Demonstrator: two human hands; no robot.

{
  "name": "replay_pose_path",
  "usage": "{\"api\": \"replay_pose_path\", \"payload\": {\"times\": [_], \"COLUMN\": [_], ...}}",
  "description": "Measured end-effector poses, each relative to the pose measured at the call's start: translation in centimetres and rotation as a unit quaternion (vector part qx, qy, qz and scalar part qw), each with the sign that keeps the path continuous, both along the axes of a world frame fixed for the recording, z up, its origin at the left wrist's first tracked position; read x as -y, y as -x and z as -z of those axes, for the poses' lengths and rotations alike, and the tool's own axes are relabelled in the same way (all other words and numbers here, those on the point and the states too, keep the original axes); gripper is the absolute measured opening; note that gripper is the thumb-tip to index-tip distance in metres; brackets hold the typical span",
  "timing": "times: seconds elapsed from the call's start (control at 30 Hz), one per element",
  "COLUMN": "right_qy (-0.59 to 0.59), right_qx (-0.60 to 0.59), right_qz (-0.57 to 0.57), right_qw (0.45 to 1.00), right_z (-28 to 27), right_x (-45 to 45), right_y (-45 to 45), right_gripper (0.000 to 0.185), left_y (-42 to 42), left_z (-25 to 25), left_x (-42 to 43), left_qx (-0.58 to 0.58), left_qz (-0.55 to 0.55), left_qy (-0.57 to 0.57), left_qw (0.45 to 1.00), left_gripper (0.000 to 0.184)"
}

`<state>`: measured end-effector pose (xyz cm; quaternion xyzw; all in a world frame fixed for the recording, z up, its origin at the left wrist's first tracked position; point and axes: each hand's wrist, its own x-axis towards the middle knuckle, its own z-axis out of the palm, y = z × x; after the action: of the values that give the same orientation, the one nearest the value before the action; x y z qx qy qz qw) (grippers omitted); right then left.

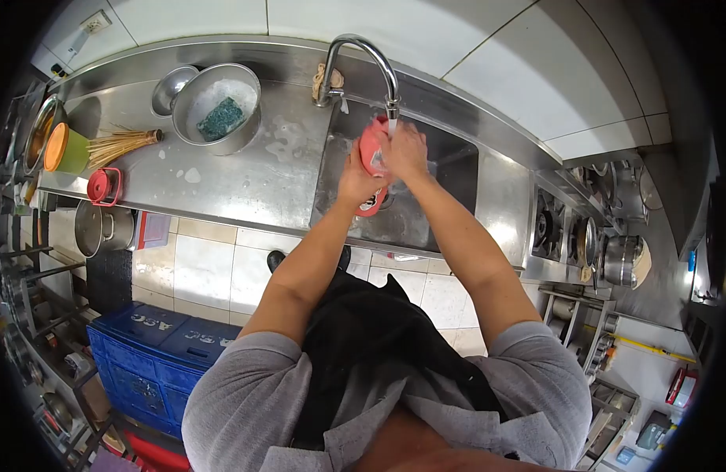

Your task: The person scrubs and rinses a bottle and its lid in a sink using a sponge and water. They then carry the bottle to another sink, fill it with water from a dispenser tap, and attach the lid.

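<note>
Under the running tap [393, 106], my two hands hold a pinkish-red item [371, 149] with black-and-white print, over the sink. It looks like plastic, but its exact kind is partly hidden by my fingers. My left hand [358, 179] grips it from the left side. My right hand [406, 151] is closed against its right side, in the water stream. Below my left hand a red part with print [369, 206] shows; whether it belongs to the same item I cannot tell. The steel sink basin [449, 189] surrounds both hands.
On the left counter stand a large metal pot [249, 122] with a green scouring pad [221, 119], a small metal bowl [168, 90], a stick whisk [127, 145], a red-lidded container [103, 187] and a green-orange tub [66, 149]. Stove burners [548, 228] are at right; blue crates [142, 370] are behind left.
</note>
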<state>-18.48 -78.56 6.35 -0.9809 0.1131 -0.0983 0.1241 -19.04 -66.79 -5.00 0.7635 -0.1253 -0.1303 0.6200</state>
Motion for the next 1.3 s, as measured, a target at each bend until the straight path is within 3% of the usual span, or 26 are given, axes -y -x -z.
{"api": "replay_pose_path", "payload": {"times": [0.03, 0.1, 0.23, 0.3, 0.33, 0.43, 0.47, 0.5, 0.57, 0.6, 0.7, 0.73, 0.77, 0.83, 0.87, 0.93, 0.97, 1.03, 1.1, 1.13, 1.2, 1.3], "right_qy": [0.0, -0.126, -0.182, -0.068, -0.067, 0.041, 0.03, 0.03, 0.041, -0.02, -0.093, -0.081, -0.086, 0.023, 0.019, -0.021, -0.027, 0.089, 0.052, 0.037, 0.018, -0.023], "right_qx": [0.0, -0.184, -0.241, -0.217, -0.216, -0.297, -0.273, -0.271, -0.182, -0.122, -0.175, -0.186, -0.185, -0.149, -0.145, -0.281, -0.275, -0.26, -0.181, -0.118, -0.05, 0.061], "right_qz": [-0.002, 0.032, 0.042, -0.061, -0.059, -0.301, -0.337, -0.336, -0.144, -0.086, -0.023, -0.07, -0.068, -0.313, -0.315, -0.206, -0.206, -0.24, -0.252, -0.201, -0.15, -0.107], "right_qw": [1.0, 0.974, 0.952, 0.972, 0.972, 0.905, 0.9, 0.901, 0.972, 0.989, 0.98, 0.977, 0.977, 0.938, 0.938, 0.937, 0.939, 0.931, 0.949, 0.972, 0.987, 0.992], "right_z": [-0.4, -0.9, -0.5, -0.5, -0.9, -2.7, -0.7, -0.7, -1.4, -0.7, -0.5, 0.1, 0.4, -1.2, -1.3, -0.6, 0.5, 2.0, 1.2, -0.4, -1.3, 1.1], "right_x": [0.2, 1.1, -0.9, -1.1, -0.3, 3.9, 5.5, 4.7, 1.1, -0.8, -3.1, -2.0, -0.2, 2.3, 3.5, 5.1, 4.4, 2.0, 1.4, 1.5, 1.2, 0.3], "right_y": [-0.2, -0.6, -0.7, 1.3, 1.4, 1.7, 0.2, 0.0, -1.6, -1.1, 0.8, 1.5, 2.2, 3.9, 3.4, 2.0, 2.6, 3.4, 4.2, 4.2, 4.0, 4.2], "right_gripper": [0.032, 0.035, 0.037, 0.03, 0.03, 0.024, 0.025, 0.025, 0.026, 0.031, 0.029, 0.026, 0.026, 0.023, 0.023, 0.023, 0.023, 0.025, 0.019, 0.018, 0.017, 0.021], "left_y": [0.6, 2.3, 1.7, -1.8, -2.4, -3.7, -3.7, -3.0, -1.3, 0.0, 0.7, 0.5, -0.1, -0.7, -1.1, -0.4, -0.1, 1.4, 3.8, 4.8, 6.4, 8.1], "left_z": [-0.4, -1.6, -2.8, -1.4, -3.7, -5.0, -5.0, -4.0, -1.8, -2.5, 1.1, -1.1, -2.1, -3.3, -3.7, -2.9, -2.4, -6.3, -9.3, -10.8, -13.6, -11.8], "left_x": [-0.3, -0.5, 1.5, -0.3, -2.1, -3.7, -3.3, -2.5, 0.1, 1.3, 1.7, 0.0, -1.6, -3.8, -3.7, -4.1, -4.4, -7.5, -12.7, -15.6, -21.7, -30.6], "left_qx": [0.0, 0.146, 0.197, 0.16, 0.098, 0.094, 0.066, 0.067, 0.146, 0.228, 0.244, 0.156, 0.157, 0.049, 0.011, 0.058, 0.104, 0.092, 0.051, 0.005, -0.064, -0.126], "left_qz": [-0.002, -0.076, -0.167, -0.019, 0.061, 0.161, 0.152, 0.153, -0.119, -0.144, -0.193, -0.11, -0.107, 0.098, 0.145, 0.127, 0.108, 0.137, 0.16, 0.163, 0.137, 0.003], "left_qy": [0.0, -0.193, -0.226, -0.061, -0.041, -0.05, -0.006, -0.007, 0.051, 0.02, -0.066, -0.014, -0.018, 0.021, -0.022, -0.048, -0.065, -0.046, -0.033, -0.034, -0.085, -0.104], "left_qw": [1.0, 0.967, 0.939, 0.985, 0.992, 0.981, 0.986, 0.986, 0.981, 0.963, 0.948, 0.981, 0.982, 0.994, 0.989, 0.989, 0.987, 0.985, 0.985, 0.986, 0.985, 0.987], "left_gripper": [0.12, 0.118, 0.112, 0.107, 0.103, 0.103, 0.106, 0.106, 0.103, 0.105, 0.098, 0.099, 0.099, 0.098, 0.099, 0.1, 0.101, 0.09, 0.079, 0.075, 0.073, 0.07]}}
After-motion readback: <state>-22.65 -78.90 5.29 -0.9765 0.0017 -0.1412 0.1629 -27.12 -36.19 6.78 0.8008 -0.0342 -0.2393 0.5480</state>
